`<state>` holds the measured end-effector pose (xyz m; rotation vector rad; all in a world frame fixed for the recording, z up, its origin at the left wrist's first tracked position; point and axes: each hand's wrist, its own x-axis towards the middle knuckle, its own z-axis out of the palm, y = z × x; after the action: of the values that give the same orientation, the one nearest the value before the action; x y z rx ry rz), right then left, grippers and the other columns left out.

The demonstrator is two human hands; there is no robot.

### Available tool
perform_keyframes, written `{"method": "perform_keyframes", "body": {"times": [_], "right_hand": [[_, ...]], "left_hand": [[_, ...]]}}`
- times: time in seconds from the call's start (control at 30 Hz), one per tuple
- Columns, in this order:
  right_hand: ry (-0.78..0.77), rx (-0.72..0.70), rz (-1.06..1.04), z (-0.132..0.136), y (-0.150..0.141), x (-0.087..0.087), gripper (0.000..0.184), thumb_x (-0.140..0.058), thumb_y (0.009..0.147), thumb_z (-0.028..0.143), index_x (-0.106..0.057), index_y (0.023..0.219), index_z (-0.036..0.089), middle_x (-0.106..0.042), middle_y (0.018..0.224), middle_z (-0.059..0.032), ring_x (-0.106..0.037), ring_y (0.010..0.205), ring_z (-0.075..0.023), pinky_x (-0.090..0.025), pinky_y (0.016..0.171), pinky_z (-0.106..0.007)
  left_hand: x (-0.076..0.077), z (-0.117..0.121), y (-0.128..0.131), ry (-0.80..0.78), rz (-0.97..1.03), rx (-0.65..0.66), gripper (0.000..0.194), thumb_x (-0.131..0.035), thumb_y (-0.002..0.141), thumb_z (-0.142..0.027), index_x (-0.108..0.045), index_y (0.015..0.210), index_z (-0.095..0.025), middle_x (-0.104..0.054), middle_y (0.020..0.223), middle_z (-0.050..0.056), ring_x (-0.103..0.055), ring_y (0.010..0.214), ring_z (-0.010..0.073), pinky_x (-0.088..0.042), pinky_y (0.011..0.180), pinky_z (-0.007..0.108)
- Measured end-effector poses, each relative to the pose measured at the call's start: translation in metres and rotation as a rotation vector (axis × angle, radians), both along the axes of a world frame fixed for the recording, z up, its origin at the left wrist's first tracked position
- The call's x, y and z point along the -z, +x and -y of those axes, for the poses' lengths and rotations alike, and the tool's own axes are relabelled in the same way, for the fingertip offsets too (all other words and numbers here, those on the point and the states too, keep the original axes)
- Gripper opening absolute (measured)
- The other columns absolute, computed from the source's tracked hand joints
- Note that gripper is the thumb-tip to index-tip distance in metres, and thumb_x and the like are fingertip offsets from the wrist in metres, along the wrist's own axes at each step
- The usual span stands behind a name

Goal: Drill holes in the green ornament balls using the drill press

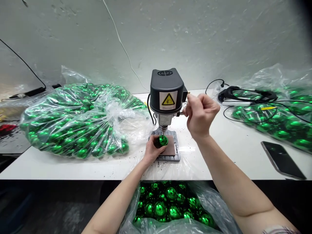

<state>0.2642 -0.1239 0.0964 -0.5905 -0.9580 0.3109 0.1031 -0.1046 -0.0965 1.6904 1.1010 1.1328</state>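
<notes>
A small bench drill press (pixel 166 87) with a dark housing and a yellow warning sticker stands on the white table. My left hand (pixel 153 149) grips a shiny green ball (pixel 162 140) from its left side, on a brown board (pixel 171 147) over the grey drill base (pixel 177 152). The drill bit (pixel 163 132) points down at the top of the ball; whether it has entered cannot be made out. My right hand (pixel 201 113) is closed in a fist at the drill's right side, around its feed lever, most of which the fingers hide.
A clear bag of green balls (pixel 73 120) lies left, another bag (pixel 287 123) right. An open bag of balls (pixel 168 204) sits below the table edge. A phone (pixel 282 159), black headset-like device (pixel 248 95) and cables lie right. Dark crumbs dot the white table (pixel 97 169).
</notes>
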Motion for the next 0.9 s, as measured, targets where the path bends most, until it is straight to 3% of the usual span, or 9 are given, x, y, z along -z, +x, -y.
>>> {"method": "perform_keyframes", "body": {"times": [0.13, 0.17, 0.3, 0.37, 0.47, 0.57, 0.73, 0.8, 0.9], "right_hand": [[-0.155, -0.049, -0.084, -0.004, 0.000, -0.023, 0.044, -0.065, 0.079, 0.014, -0.035, 0.049, 0.021, -0.035, 0.040, 0.0089, -0.031, 0.034, -0.0047, -0.028, 0.036, -0.022], [-0.164, -0.054, -0.080, -0.004, 0.000, -0.025, 0.044, -0.066, 0.079, 0.015, -0.035, 0.049, 0.021, -0.034, 0.040, 0.0090, -0.032, 0.034, -0.0044, -0.028, 0.036, -0.022], [-0.162, -0.058, -0.075, -0.003, 0.001, -0.023, 0.044, -0.067, 0.078, 0.017, -0.034, 0.049, 0.021, -0.036, 0.041, 0.0082, -0.032, 0.035, -0.0050, -0.028, 0.035, -0.023], [-0.150, -0.050, -0.085, -0.003, 0.000, -0.022, 0.045, -0.068, 0.078, 0.018, -0.034, 0.049, 0.022, -0.035, 0.041, 0.0078, -0.031, 0.035, -0.0057, -0.027, 0.035, -0.025], [-0.146, -0.033, -0.081, -0.004, -0.001, -0.021, 0.046, -0.068, 0.079, 0.020, -0.033, 0.049, 0.022, -0.035, 0.040, 0.0076, -0.031, 0.035, -0.0060, -0.028, 0.035, -0.025], [-0.146, -0.024, -0.094, -0.004, -0.001, -0.021, 0.046, -0.069, 0.078, 0.020, -0.035, 0.047, 0.022, -0.037, 0.039, 0.0071, -0.031, 0.035, -0.0062, -0.028, 0.034, -0.026], [-0.144, -0.022, -0.103, -0.003, -0.002, -0.021, 0.045, -0.071, 0.077, 0.023, -0.036, 0.047, 0.021, -0.036, 0.040, 0.0075, -0.032, 0.035, -0.0057, -0.027, 0.034, -0.025], [-0.145, -0.019, -0.089, -0.002, -0.002, -0.021, 0.045, -0.071, 0.077, 0.023, -0.037, 0.047, 0.020, -0.037, 0.040, 0.0073, -0.033, 0.036, -0.0054, -0.028, 0.034, -0.024], [-0.148, -0.019, -0.076, -0.001, -0.002, -0.021, 0.045, -0.072, 0.077, 0.023, -0.038, 0.047, 0.020, -0.038, 0.041, 0.0071, -0.033, 0.036, -0.0048, -0.028, 0.034, -0.023]], "left_hand": [[-0.030, 0.037, -0.011, -0.081, -0.081, -0.122, 0.047, -0.085, 0.066, -0.027, -0.054, 0.101, -0.021, -0.067, 0.094, 0.005, -0.066, 0.085, 0.0226, -0.054, 0.075, 0.037], [-0.040, 0.051, -0.018, -0.113, -0.123, -0.078, 0.047, -0.086, 0.066, -0.029, -0.054, 0.100, -0.021, -0.067, 0.092, 0.005, -0.065, 0.082, 0.0222, -0.053, 0.072, 0.035], [-0.070, 0.093, -0.051, -0.142, -0.296, 0.374, 0.053, -0.090, 0.064, -0.043, -0.063, 0.103, -0.023, -0.070, 0.103, 0.007, -0.065, 0.091, 0.0248, -0.052, 0.075, 0.035], [-0.075, 0.087, -0.065, -0.066, -0.328, 0.372, 0.049, -0.086, 0.069, -0.050, -0.065, 0.104, -0.023, -0.070, 0.107, 0.008, -0.064, 0.098, 0.0264, -0.051, 0.082, 0.037], [-0.071, 0.037, -0.084, 0.090, -0.397, 0.167, 0.027, -0.062, 0.092, -0.050, -0.065, 0.095, -0.023, -0.071, 0.099, 0.008, -0.064, 0.095, 0.0255, -0.049, 0.087, 0.039], [-0.063, -0.036, -0.099, 0.128, -0.575, 0.014, 0.028, -0.045, 0.099, -0.040, -0.064, 0.088, -0.022, -0.069, 0.090, 0.008, -0.062, 0.086, 0.0250, -0.049, 0.084, 0.040], [-0.047, -0.129, -0.099, 0.071, -0.698, -0.007, 0.013, -0.061, 0.082, -0.018, -0.061, 0.070, -0.020, -0.065, 0.075, 0.008, -0.064, 0.081, 0.0255, -0.049, 0.086, 0.038], [-0.041, -0.150, -0.089, 0.075, -0.693, -0.008, 0.003, -0.065, 0.077, -0.014, -0.065, 0.076, -0.017, -0.067, 0.082, 0.010, -0.065, 0.087, 0.0263, -0.049, 0.089, 0.037], [-0.035, -0.174, -0.071, 0.144, -0.637, -0.033, 0.026, -0.066, 0.075, -0.010, -0.068, 0.101, -0.014, -0.068, 0.106, 0.015, -0.064, 0.102, 0.0291, -0.046, 0.097, 0.041]]}}
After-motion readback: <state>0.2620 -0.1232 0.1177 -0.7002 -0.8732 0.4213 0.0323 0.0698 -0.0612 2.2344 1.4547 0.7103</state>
